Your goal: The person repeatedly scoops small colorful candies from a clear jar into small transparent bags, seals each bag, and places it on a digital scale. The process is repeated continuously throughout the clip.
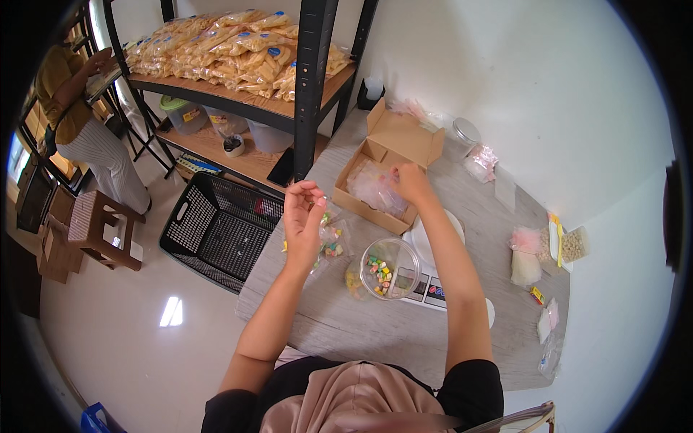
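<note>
My right hand (pixel 410 181) reaches over the side of an open cardboard box (pixel 352 200), its fingertips at the clear plastic bags (pixel 373 187) inside. Whether they pinch a bag is hard to make out. Raised at the table's left edge, my left hand (pixel 303 216) has loosely bent fingers, with no clear object between them. Below it lie filled clear packets (pixel 331 241) of small colourful pieces, partly hidden by the hand. A clear plastic jar (pixel 390 269) between my forearms holds more such pieces. Behind it, a white digital scale (pixel 433 289) is partly covered by the jar and my right forearm.
A black plastic crate (pixel 222 227) stands left of the table (pixel 335 325). Bagged snacks (pixel 227 51) fill the shelf above. A lidded jar (pixel 463 138) and small packets (pixel 525 262) line the wall. Farther left, a person (pixel 81 108) stands near a brown stool (pixel 103 227).
</note>
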Demonstrator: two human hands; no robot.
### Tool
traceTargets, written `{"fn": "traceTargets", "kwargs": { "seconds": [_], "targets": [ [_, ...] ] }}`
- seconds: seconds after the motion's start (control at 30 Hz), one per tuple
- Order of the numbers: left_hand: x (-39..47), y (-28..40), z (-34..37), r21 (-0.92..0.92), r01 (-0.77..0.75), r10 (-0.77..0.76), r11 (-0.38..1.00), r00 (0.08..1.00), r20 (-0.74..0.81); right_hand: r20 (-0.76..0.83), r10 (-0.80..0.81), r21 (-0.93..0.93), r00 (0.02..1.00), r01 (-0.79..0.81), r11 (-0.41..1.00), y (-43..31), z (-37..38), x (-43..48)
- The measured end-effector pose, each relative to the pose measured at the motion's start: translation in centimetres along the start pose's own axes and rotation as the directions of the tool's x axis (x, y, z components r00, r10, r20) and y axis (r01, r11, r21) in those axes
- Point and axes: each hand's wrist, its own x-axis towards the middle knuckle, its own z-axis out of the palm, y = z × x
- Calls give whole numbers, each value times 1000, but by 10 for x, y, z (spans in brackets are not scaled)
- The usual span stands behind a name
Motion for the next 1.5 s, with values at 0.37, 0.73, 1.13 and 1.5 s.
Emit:
{"fn": "traceTargets", "kwargs": {
  "seconds": [0.37, 0.73, 1.13, 1.5],
  "targets": [
    [-2, -8, 1, -23, 51, -49, 998, 997, 58, -1, -28, 163, 1000, 27, 986, 20, -3, 7],
    [-4, -11, 5, 28, 123, -125, 992, 986, 112, 10, 53, 351, 999, -53, 935, 22, -18, 2],
    [-5, -12, 6, 285, 108, -159, 953, 974, 161, -198, 169, 848, 965, 83, 523, -28, -75, -67],
    [-15, -14, 14, 300, 199, -280, 933, 925, 256, -120, 36, 986, 992, 115, 118, -78, -47, -104]
  ]
}}
